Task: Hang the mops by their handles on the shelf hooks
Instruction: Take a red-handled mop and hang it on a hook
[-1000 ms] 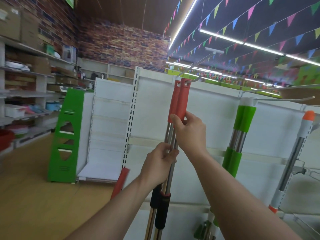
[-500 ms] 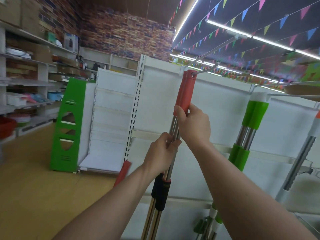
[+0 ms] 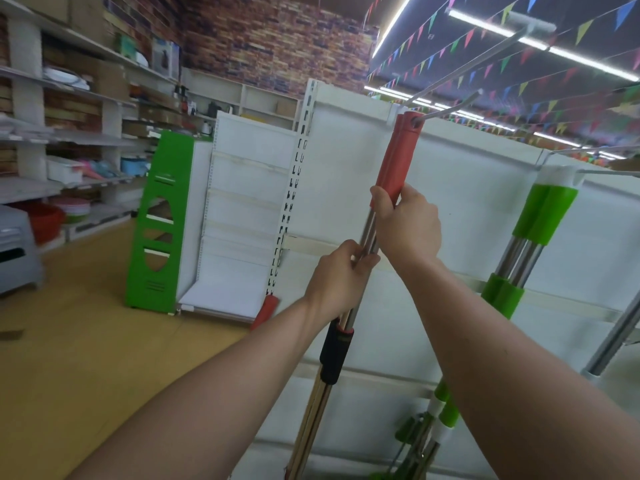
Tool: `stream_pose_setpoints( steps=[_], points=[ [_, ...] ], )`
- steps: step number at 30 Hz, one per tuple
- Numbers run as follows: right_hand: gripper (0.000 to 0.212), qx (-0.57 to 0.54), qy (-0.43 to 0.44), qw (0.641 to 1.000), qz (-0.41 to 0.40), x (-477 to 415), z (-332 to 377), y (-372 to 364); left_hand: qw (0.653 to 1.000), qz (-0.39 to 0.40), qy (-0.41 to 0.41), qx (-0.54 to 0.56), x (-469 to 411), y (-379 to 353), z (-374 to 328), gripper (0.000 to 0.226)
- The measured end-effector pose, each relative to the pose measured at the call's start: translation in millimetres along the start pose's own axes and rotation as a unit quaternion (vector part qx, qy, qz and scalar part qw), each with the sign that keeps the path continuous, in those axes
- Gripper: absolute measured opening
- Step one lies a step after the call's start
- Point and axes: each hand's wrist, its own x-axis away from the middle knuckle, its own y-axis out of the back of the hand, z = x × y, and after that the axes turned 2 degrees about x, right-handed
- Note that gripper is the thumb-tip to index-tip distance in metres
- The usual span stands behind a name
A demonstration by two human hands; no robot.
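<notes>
Brick wall [image 3: 277,39] at bk, yellow floor [image 3: 86,358], stocked shelves [image 3: 69,88] L, strip lights [image 3: 391,29] + bunting [image 3: 585,27] overhead.

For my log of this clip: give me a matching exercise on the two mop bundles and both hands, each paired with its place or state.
1 red mop grips
2 green mop grips
3 left hand
4 right hand

A wraps the steel poles, lower hold
B hangs untouched to the right
C top hole meets a hook
D holds the base of the red grips

Pairs: 1-C, 2-B, 3-A, 4-D
</notes>
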Motion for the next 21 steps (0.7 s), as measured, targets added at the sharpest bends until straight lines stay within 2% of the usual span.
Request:
stream_pose_setpoints(
  steps=[10, 15, 21],
  points=[
    [0.036, -0.007, -0.020, 0.999, 0.039, 15.7, -2.8, 1.5, 0.999, 0.008, 0.006, -0.030, 13.4, 6.2, -12.8, 0.040],
    [0.031, -0.054, -0.027, 0.995, 0.080, 30.2, -11.4, 7.8, 0.995, 0.028, 0.005, -0.100, 21.1, 12.6, -7.6, 0.032],
    [0.035, -0.076, -0.070, 0.986, 0.133, 59.6, -27.3, 15.9, 0.986, 0.059, 0.051, -0.148, 59.6, 17.0, 23.5, 0.025]
  ],
)
